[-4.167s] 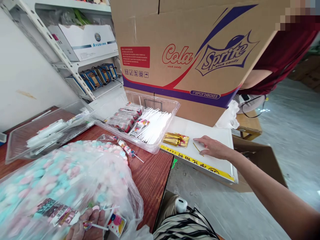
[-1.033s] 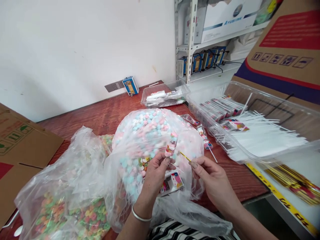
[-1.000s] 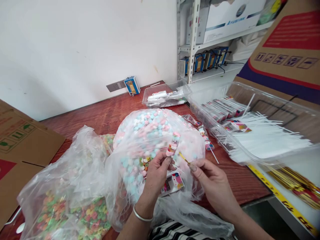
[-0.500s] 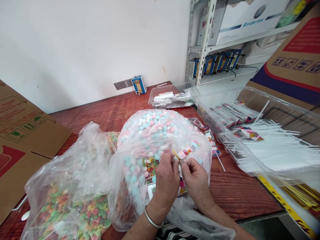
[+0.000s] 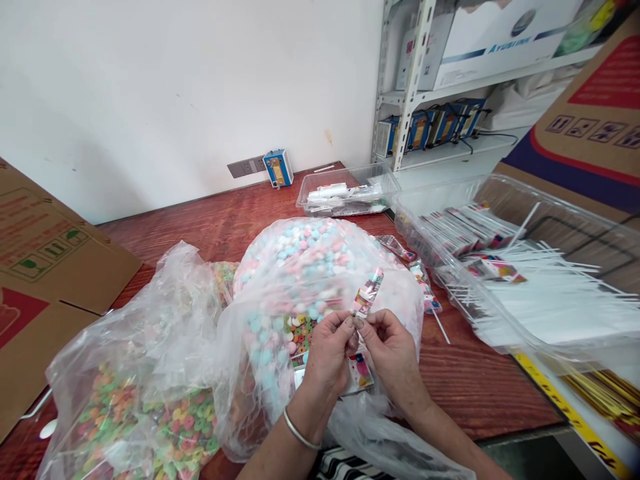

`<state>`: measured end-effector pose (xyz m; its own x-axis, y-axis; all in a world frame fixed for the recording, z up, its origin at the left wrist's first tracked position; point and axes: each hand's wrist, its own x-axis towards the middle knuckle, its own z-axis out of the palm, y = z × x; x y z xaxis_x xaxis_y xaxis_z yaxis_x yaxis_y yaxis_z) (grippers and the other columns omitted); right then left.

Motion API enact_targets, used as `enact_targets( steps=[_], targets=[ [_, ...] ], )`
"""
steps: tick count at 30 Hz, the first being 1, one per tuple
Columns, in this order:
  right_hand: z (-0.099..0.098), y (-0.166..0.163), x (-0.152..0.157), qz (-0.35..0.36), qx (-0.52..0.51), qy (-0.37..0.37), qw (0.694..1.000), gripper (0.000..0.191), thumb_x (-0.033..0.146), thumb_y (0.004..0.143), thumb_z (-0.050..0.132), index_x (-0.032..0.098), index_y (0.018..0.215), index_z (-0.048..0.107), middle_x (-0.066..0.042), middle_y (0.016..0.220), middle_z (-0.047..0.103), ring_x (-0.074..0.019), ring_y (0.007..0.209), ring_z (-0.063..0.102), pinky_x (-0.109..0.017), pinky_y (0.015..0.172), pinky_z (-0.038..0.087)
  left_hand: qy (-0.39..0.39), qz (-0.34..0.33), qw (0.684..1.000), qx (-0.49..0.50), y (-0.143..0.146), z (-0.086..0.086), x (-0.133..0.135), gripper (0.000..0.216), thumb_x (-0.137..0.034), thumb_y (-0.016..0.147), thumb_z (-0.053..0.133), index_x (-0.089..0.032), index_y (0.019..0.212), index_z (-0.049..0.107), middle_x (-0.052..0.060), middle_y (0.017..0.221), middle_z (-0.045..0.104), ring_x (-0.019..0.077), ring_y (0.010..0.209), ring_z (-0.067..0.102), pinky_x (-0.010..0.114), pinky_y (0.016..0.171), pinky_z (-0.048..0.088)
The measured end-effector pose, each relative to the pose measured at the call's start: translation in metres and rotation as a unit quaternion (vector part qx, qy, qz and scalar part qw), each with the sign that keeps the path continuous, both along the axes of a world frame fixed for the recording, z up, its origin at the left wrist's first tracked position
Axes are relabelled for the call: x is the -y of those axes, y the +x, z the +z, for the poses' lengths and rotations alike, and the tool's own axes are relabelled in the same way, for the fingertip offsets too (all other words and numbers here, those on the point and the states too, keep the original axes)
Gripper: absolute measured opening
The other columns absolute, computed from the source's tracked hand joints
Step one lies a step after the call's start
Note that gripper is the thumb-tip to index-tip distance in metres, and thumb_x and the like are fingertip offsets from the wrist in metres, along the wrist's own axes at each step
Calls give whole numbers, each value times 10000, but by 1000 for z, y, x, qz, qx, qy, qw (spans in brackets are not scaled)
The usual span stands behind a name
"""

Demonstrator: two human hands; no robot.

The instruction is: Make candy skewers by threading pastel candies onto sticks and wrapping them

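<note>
My left hand and my right hand meet in front of me, fingertips pinched together at the base of a small wrapped candy stick that points up and to the right. The gold twist tie seen earlier is hidden between the fingers. Both hands hover over a clear bag of pink, blue and white candies. A printed packet lies just under the hands.
A second bag of multicoloured ring candies lies at the left. A clear tray with white sticks and packets stands to the right, a smaller tray behind. Gold ties lie at the far right. Cardboard sits on the left.
My right hand fetched a gold tie from the white shelf at the right and brought it to the candy stick. The hands closed together on the stick's base; the stick tipped more upright.
</note>
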<state>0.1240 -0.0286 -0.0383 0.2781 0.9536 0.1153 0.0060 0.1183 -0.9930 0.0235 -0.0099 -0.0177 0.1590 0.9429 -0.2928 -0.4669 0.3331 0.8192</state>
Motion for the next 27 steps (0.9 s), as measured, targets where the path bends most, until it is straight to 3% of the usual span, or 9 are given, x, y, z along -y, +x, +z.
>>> enact_targets(
  steps=[3,7,10,14,16,20,23,25,27],
  targets=[
    [0,5,-3,24,-29,-13,999,267,419,835,690,214,960,573,-7,764,684,-175,624,630,-284,567,527,-29,-20,997,65,3,0,1,365,-373,624,838,-117,775,625,-61,519,438,44,475,307,192,459,189],
    [5,8,-2,38,-17,3,999,208,402,864,652,206,822,599,11,668,651,-164,585,610,-275,570,516,-9,-18,999,44,5,-3,4,367,-420,677,803,-135,801,608,-67,517,422,54,469,290,196,455,195],
    [10,10,1,12,59,30,998,212,372,895,606,204,765,610,7,659,626,-162,601,582,-266,578,490,99,1,989,-110,1,-2,6,245,-400,797,703,-172,860,638,-33,584,495,100,523,390,224,519,304],
    [12,11,4,-15,140,65,988,219,339,901,585,209,724,598,6,675,584,-158,629,526,-264,598,446,289,45,896,-333,-7,3,10,115,-276,863,622,-231,908,719,59,847,632,195,816,544,290,765,392],
    [13,8,4,13,81,56,995,218,359,893,592,212,732,584,12,668,566,-156,623,519,-265,594,447,304,55,885,-349,-7,4,10,132,-253,875,602,-238,914,727,59,845,636,197,810,550,293,773,392],
    [21,2,2,101,-160,-25,982,285,467,811,662,212,746,555,31,625,522,-132,552,469,-252,525,434,227,38,947,-224,-5,0,9,141,-295,892,584,-228,900,708,12,757,583,152,637,515,280,661,418],
    [27,3,3,146,-230,-88,958,326,454,749,713,208,690,509,53,567,452,-101,482,379,-227,448,365,259,26,949,-178,-9,2,5,116,-263,858,628,-223,805,723,41,919,613,199,893,585,309,839,446],
    [28,7,4,174,-227,-112,952,305,425,753,702,204,679,504,62,539,424,-90,453,347,-215,422,331,299,-9,933,-199,-15,9,4,168,-235,856,621,-226,743,745,72,1083,629,245,1122,544,342,982,395],
    [27,13,3,166,-198,-103,961,276,414,776,675,201,691,521,60,535,435,-91,453,359,-212,429,338,317,-21,918,-238,-23,18,5,205,-237,877,587,-246,794,774,86,1219,613,264,1220,500,365,1041,355]
  ],
)
